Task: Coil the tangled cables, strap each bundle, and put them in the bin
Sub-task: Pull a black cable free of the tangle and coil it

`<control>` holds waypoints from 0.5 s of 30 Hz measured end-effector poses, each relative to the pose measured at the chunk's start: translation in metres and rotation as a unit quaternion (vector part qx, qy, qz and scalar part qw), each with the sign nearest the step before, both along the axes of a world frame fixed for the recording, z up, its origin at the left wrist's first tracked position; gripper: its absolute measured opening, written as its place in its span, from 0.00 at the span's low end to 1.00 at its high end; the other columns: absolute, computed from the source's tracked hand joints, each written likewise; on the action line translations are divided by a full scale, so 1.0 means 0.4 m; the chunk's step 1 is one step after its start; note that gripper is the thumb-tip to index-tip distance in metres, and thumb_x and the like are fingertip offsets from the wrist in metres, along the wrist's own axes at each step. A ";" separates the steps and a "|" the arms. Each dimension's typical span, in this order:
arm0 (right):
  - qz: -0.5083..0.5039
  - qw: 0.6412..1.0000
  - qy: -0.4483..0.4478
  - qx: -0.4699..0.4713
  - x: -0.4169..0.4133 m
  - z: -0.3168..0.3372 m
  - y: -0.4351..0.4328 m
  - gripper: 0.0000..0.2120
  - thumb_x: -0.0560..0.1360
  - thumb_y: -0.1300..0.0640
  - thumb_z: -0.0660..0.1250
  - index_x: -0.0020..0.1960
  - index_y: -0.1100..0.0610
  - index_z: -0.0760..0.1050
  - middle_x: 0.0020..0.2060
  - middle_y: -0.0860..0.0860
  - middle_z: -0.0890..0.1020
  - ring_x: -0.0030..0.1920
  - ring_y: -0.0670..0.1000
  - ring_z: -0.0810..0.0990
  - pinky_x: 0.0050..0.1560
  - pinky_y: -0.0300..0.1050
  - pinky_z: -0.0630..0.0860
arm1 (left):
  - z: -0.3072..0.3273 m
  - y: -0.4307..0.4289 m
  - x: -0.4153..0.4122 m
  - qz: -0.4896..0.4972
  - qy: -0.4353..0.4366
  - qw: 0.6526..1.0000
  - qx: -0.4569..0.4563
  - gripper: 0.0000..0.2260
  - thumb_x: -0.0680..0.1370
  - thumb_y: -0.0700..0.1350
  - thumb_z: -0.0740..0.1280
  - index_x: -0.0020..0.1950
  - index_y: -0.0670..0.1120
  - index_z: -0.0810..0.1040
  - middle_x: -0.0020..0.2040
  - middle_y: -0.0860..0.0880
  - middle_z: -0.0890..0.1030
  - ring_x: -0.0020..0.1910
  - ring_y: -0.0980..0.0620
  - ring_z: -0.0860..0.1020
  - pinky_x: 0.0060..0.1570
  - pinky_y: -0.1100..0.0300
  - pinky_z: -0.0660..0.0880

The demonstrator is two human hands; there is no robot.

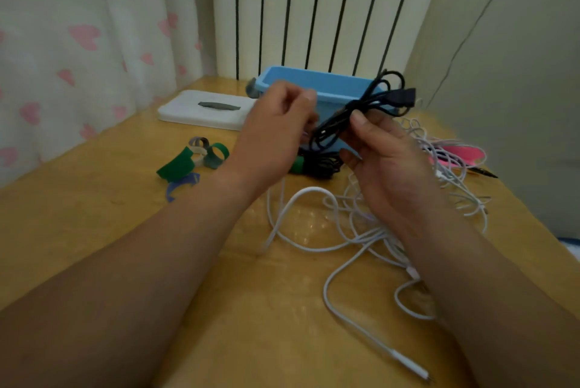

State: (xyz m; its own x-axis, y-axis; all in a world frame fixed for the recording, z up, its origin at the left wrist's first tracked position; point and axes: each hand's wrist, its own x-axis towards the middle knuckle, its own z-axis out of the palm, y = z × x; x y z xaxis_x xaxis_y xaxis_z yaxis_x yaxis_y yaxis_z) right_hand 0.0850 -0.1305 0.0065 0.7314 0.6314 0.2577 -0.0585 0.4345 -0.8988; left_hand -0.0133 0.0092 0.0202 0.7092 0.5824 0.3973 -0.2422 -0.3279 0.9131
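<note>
Right hand (386, 152) pinches the coiled black cable (361, 108); whether the curled left hand (276, 127) holds anything is unclear.

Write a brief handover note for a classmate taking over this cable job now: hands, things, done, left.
Right hand grips a coiled black cable, no strap visible on it, in front of the blue bin.
Left hand is beside the coil, fingers curled; what it holds is unclear.
Done: one black bundle with a green strap lies on the table, not binned.
Left: strap the held coil, coil the white cables, strap them with the loose straps, bin everything.
</note>
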 end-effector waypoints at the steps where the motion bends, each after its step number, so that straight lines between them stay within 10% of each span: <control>1: -0.023 1.000 -0.004 -0.011 0.007 0.010 -0.002 0.04 0.82 0.60 0.67 0.51 0.52 0.78 0.51 0.50 0.86 0.53 0.49 0.84 0.51 0.44 0.76 | 0.002 0.019 -0.002 0.056 -0.032 0.998 0.025 0.10 0.88 0.49 0.62 0.57 0.44 0.78 0.51 0.44 0.84 0.48 0.51 0.84 0.48 0.56 0.84; 8: -0.168 0.915 -0.250 -0.269 0.016 0.086 0.001 0.04 0.80 0.52 0.74 0.53 0.50 0.81 0.48 0.46 0.86 0.49 0.46 0.86 0.49 0.41 0.80 | 0.001 0.076 -0.010 0.181 -0.081 0.980 -0.022 0.08 0.85 0.46 0.61 0.52 0.44 0.77 0.44 0.47 0.82 0.43 0.50 0.80 0.45 0.44 0.82; 10: -0.162 0.841 -0.363 -0.368 0.010 0.094 0.011 0.06 0.79 0.51 0.74 0.56 0.48 0.80 0.46 0.40 0.83 0.45 0.40 0.82 0.41 0.31 0.74 | 0.004 0.074 -0.013 0.183 -0.080 0.980 -0.023 0.08 0.84 0.47 0.61 0.51 0.46 0.77 0.44 0.48 0.83 0.45 0.45 0.82 0.49 0.39 0.81; 15: -0.138 0.668 -0.540 -0.493 0.019 0.065 0.085 0.09 0.79 0.53 0.71 0.58 0.47 0.82 0.50 0.46 0.84 0.51 0.50 0.82 0.50 0.48 0.79 | 0.008 0.071 -0.023 0.186 -0.089 0.978 -0.017 0.09 0.84 0.46 0.61 0.52 0.44 0.77 0.45 0.43 0.83 0.46 0.40 0.81 0.47 0.36 0.80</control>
State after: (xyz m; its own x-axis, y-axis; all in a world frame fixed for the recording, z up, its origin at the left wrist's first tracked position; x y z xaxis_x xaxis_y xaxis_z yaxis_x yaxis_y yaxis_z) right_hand 0.0927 -0.0966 0.0325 0.5798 0.7624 0.2875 0.8148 -0.5408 -0.2090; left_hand -0.0224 0.0377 0.0236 0.3667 0.8022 0.4712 -0.2671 -0.3944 0.8793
